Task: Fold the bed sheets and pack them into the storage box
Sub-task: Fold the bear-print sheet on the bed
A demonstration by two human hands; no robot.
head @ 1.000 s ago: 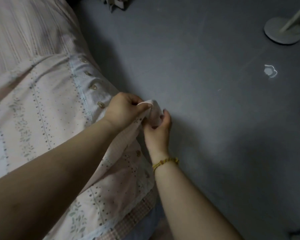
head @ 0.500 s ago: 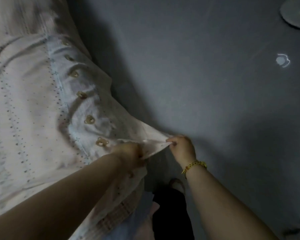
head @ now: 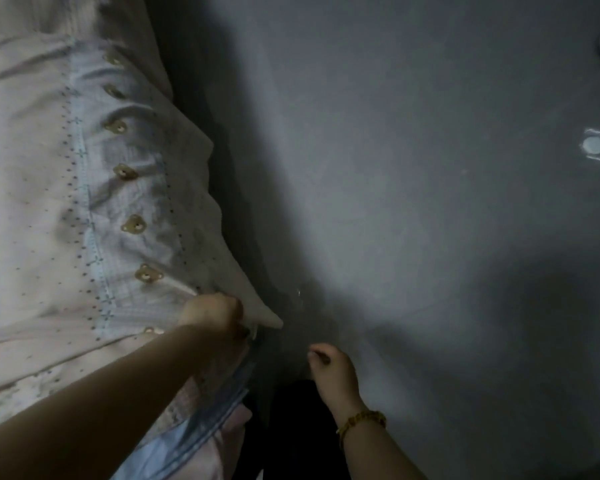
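**A:** What is taking up most of the view?

**B:** The grey floor (head: 430,237) is filling the middle and right of the frame. The bed sheet (head: 42,209), pale pink with dotted stripes, is spreading down the whole left side.

**A:** Where is its corner sitting?

**B:** It is pointing toward the lower middle, and the left hand (head: 212,317) is clutching it there. The grip is closing tightly round the cloth just behind the tip.

**A:** And the right hand (head: 329,372)?

**B:** It is hovering over the floor just right of that corner, apart from the sheet. Its fingers are curling loosely, and in this dim blur it seems to be holding nothing.

**A:** Anything smaller?

**B:** Bear-shaped buttons (head: 134,225) are running in a row down the sheet's blue band. A beaded bracelet (head: 361,422) is sitting on the right wrist.
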